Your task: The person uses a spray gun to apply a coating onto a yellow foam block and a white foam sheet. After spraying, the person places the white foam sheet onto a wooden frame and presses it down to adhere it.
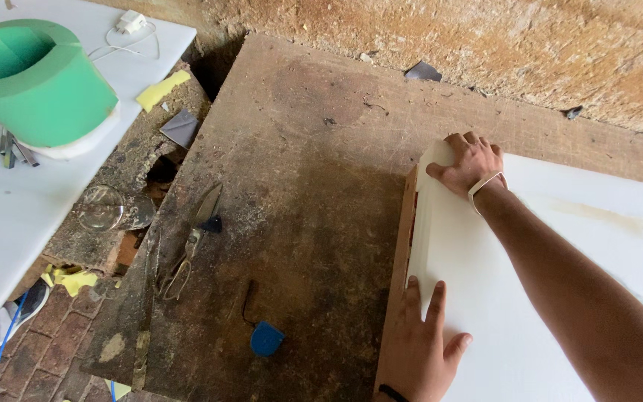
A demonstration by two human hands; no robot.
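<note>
The white foam sheet (560, 298) lies flat on the right part of the counter (299, 186), its left edge lined up over a brown wooden strip (400, 283) that runs along it. The right hand (472, 162) presses the far corner of that edge, fingers curled over it in a closed grip on the sheet; a white band sits on the wrist. The left hand (418, 350) lies flat near the close end, fingers spread, palm down across strip and sheet.

To do this well, both hands should bear down evenly, I judge, so the edge stays flush with the strip along its whole run and does not bow in the middle.

By count: one foam sheet, one strip, two hands. Further out on the counter lie one pair of scissors (187, 249) and one blue tape measure (266, 339). Beyond the gap, on a white board (9, 216), stands one green foam ring (35, 82), with one clear glass dish (100, 207) just beside the board's edge and one white cable with its plug (129, 22).
</note>
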